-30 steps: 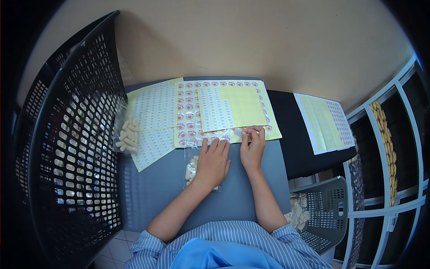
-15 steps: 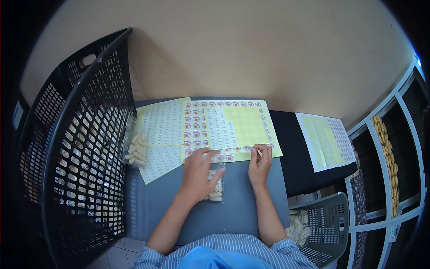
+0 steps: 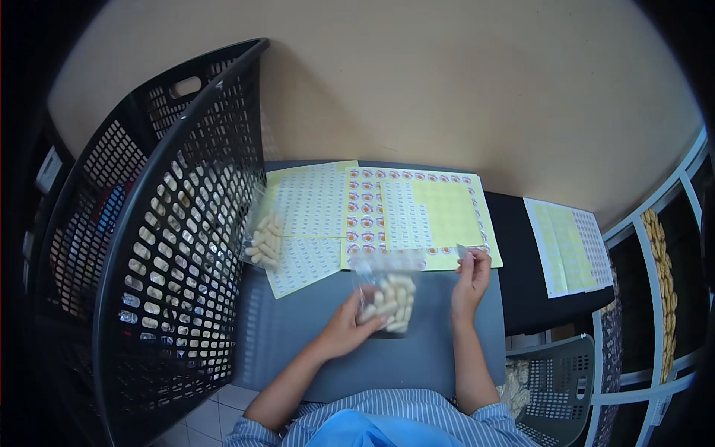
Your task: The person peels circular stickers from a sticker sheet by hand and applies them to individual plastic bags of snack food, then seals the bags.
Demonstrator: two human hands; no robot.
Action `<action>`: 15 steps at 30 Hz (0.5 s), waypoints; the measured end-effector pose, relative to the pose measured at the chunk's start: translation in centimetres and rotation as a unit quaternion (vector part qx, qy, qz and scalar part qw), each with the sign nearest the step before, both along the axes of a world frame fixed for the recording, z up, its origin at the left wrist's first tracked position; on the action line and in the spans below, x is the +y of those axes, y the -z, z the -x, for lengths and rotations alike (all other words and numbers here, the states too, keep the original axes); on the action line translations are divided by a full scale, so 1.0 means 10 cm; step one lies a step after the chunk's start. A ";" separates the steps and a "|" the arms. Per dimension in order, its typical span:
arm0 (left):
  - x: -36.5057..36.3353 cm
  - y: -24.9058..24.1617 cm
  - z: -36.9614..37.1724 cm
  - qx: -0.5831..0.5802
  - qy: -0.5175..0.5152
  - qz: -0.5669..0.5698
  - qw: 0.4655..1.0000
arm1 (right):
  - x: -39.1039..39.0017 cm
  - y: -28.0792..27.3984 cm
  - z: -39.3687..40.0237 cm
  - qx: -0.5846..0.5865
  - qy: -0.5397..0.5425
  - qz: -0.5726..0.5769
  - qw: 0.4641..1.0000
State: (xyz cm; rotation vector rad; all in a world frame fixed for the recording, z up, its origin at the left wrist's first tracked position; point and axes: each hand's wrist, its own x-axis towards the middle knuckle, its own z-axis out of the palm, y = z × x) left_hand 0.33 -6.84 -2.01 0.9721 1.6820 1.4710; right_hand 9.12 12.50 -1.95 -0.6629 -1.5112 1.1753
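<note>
My left hand point(image 3: 344, 328) grips a clear plastic bag point(image 3: 396, 299) of pale, finger-shaped pieces by its left side and lower edge. The bag is lifted a little over the grey table and slightly blurred. Pinched in the fingertips of my right hand point(image 3: 471, 287) is a small pale sticker point(image 3: 462, 249), its print too small to read. Beyond both hands lies a partly used label sheet point(image 3: 447, 212) on top of a yellow sheet of round orange-and-purple stickers point(image 3: 365, 197). More label sheets point(image 3: 313, 201) lie to the left.
A second clear bag point(image 3: 266, 238) of pale pieces leans by the tall black perforated basket point(image 3: 179, 246) on the left. Right of the grey table point(image 3: 298, 372), a black surface point(image 3: 521, 261) bears another label sheet point(image 3: 570, 246). A grey-green basket point(image 3: 562, 380) stands low at right.
My left hand has closed on the bag and raised it off the table. The right hand keeps its pinch, the sticker now showing more plainly. The whole view has shifted sideways.
</note>
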 end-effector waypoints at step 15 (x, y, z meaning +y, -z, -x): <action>0.36 0.20 0.18 -0.412 -0.044 -0.155 0.897 | -0.51 -0.10 0.16 -0.100 -0.093 -0.313 0.940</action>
